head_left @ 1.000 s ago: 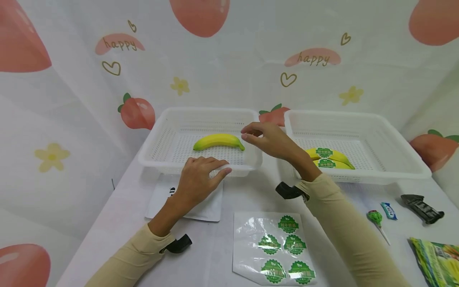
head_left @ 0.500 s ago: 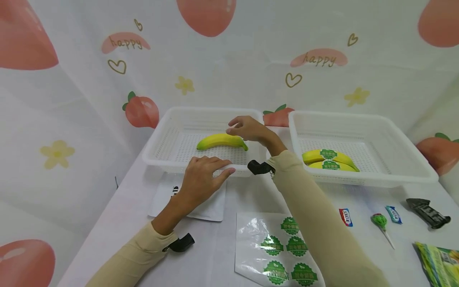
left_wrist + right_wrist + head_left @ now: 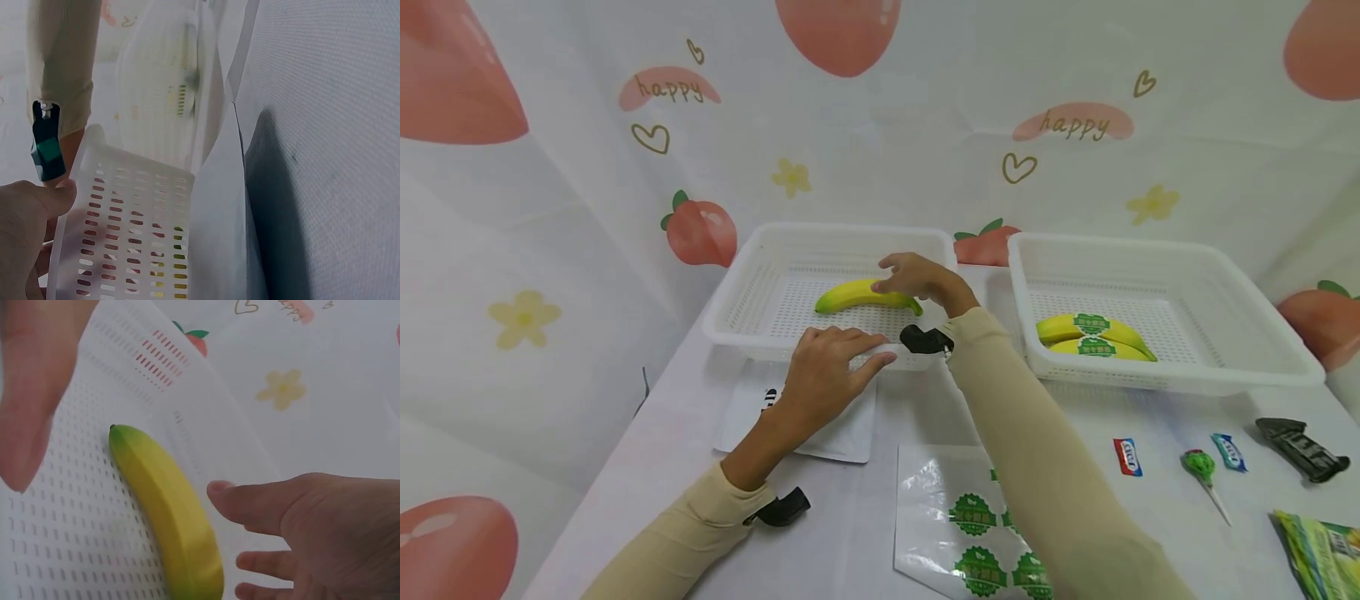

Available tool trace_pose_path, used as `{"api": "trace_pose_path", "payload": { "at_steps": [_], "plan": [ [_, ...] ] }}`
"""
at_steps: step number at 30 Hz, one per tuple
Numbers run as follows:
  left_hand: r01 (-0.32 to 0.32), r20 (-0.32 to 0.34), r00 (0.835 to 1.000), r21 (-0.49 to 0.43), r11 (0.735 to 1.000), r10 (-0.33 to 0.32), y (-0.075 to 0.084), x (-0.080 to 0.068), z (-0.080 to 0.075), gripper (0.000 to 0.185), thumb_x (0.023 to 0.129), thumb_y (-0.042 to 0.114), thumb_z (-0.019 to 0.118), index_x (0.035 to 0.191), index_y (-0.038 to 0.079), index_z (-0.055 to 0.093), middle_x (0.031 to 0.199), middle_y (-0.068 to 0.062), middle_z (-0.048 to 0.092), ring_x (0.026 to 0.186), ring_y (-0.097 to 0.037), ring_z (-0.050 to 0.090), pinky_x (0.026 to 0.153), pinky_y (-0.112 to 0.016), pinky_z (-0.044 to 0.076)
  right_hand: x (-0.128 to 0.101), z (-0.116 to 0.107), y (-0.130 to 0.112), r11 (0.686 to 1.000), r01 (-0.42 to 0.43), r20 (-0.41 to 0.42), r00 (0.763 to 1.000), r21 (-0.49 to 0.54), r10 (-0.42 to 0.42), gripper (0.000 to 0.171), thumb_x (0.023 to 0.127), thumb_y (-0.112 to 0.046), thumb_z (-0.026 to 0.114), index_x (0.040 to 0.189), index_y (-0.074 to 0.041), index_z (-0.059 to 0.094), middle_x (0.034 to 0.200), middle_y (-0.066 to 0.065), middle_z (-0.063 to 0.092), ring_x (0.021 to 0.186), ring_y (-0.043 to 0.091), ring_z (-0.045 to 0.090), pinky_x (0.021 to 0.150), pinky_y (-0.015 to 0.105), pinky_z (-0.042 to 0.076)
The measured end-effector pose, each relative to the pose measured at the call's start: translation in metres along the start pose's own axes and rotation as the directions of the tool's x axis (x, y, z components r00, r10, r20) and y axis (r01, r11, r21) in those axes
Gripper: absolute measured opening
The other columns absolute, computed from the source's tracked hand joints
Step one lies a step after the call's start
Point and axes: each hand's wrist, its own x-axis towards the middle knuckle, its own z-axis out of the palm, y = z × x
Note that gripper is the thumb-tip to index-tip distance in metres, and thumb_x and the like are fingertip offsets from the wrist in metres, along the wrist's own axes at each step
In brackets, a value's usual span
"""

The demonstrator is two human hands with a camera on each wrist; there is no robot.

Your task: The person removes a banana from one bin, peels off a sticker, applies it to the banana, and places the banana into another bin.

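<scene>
A yellow banana with green ends lies in the left white plastic basket. My left hand grips this basket's front rim; its thumb is against the outside of the rim in the left wrist view, and its fingers are over the inner side. Above the basket, my right hand holds nothing, its fingers loosely extended over the stem half of the banana. In the right wrist view the right thumb is beside the banana, with a small gap between them.
On the right, a second white basket contains two bananas with green stickers. Nearer are a sticker sheet, a lollipop, small wrapped candies, a black wrapper and a green packet. A white pouch lies by the left basket.
My right hand has moved left from the basket's right side to above the banana, then lowered a little. The left hand stays on the rim.
</scene>
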Motion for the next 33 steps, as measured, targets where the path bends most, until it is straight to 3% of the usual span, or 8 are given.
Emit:
{"api": "trace_pose_path", "payload": {
  "at_steps": [4, 9, 14, 18, 23, 27, 33],
  "plan": [
    [-0.007, -0.016, 1.000, 0.000, 1.000, 0.007, 0.000, 0.000, 0.000, 0.033, 0.098, 0.043, 0.075, 0.120, 0.020, 0.082, 0.112, 0.000, 0.081, 0.102, -0.024, 0.074, 0.083, -0.043, 0.048, 0.002, 0.002, 0.002, 0.999, -0.043, 0.017, 0.999, -0.008, 0.043, 0.073, 0.104, -0.027, 0.067, 0.167, -0.017, 0.032, 0.171, 0.016, 0.031, 0.155, 0.036, 0.036, 0.121, 0.063, 0.035],
    [-0.009, -0.020, 1.000, -0.012, 1.000, 0.009, -0.001, 0.000, 0.001, 0.033, 0.098, 0.043, 0.075, 0.120, 0.020, 0.083, 0.112, 0.001, 0.081, 0.101, -0.023, 0.074, 0.082, -0.043, 0.047, 0.005, 0.004, 0.003, 0.996, -0.087, 0.019, 0.996, -0.029, 0.088, 0.068, 0.103, -0.023, 0.069, 0.164, -0.018, 0.039, 0.171, 0.013, 0.033, 0.151, 0.036, 0.041, 0.116, 0.062, 0.042],
    [-0.009, -0.019, 1.000, -0.015, 1.000, 0.009, -0.002, 0.000, 0.001, 0.033, 0.098, 0.043, 0.075, 0.120, 0.019, 0.083, 0.112, 0.001, 0.081, 0.101, -0.023, 0.074, 0.082, -0.042, 0.047, 0.008, 0.006, 0.004, 0.990, -0.134, 0.007, 0.991, -0.042, 0.135, 0.066, 0.102, -0.015, 0.071, 0.161, -0.018, 0.043, 0.174, 0.009, 0.023, 0.145, 0.036, 0.049, 0.107, 0.053, 0.053],
    [-0.012, -0.022, 1.000, -0.020, 1.000, 0.011, -0.001, 0.000, 0.001, 0.033, 0.098, 0.042, 0.076, 0.120, 0.018, 0.083, 0.112, 0.001, 0.081, 0.102, -0.024, 0.074, 0.083, -0.043, 0.048, 0.010, 0.008, 0.004, 0.985, -0.162, 0.028, 0.986, -0.056, 0.163, 0.069, 0.100, -0.006, 0.072, 0.162, -0.017, 0.042, 0.169, 0.011, 0.032, 0.139, 0.033, 0.054, 0.099, 0.044, 0.059],
    [-0.007, -0.016, 1.000, -0.022, 1.000, 0.007, -0.001, 0.000, 0.001, 0.032, 0.098, 0.041, 0.076, 0.120, 0.019, 0.083, 0.113, 0.001, 0.081, 0.103, -0.024, 0.074, 0.084, -0.043, 0.047, 0.011, 0.009, 0.005, 0.981, -0.169, 0.049, 0.983, -0.098, 0.175, 0.070, 0.100, -0.002, 0.071, 0.162, -0.015, 0.042, 0.165, 0.014, 0.040, 0.132, 0.033, 0.062, 0.094, 0.039, 0.061],
    [0.000, -0.011, 1.000, -0.023, 1.000, 0.000, 0.000, 0.000, 0.000, 0.032, 0.098, 0.041, 0.075, 0.120, 0.019, 0.083, 0.114, 0.001, 0.081, 0.102, -0.024, 0.074, 0.083, -0.042, 0.047, 0.012, 0.009, 0.006, 0.977, -0.174, 0.049, 0.982, -0.124, 0.181, 0.067, 0.099, -0.002, 0.073, 0.159, -0.012, 0.047, 0.152, 0.016, 0.054, 0.120, 0.030, 0.068, 0.092, 0.035, 0.061],
    [0.002, -0.012, 1.000, -0.005, 1.000, -0.002, 0.000, -0.001, -0.001, 0.032, 0.098, 0.042, 0.075, 0.121, 0.020, 0.083, 0.115, 0.001, 0.081, 0.103, -0.024, 0.075, 0.085, -0.044, 0.049, 0.001, 0.003, 0.000, 0.990, -0.096, 0.052, 0.993, -0.102, 0.101, 0.062, 0.098, -0.002, 0.074, 0.155, -0.006, 0.052, 0.151, 0.018, 0.054, 0.112, 0.028, 0.073, 0.090, 0.032, 0.062]
  ]
}}
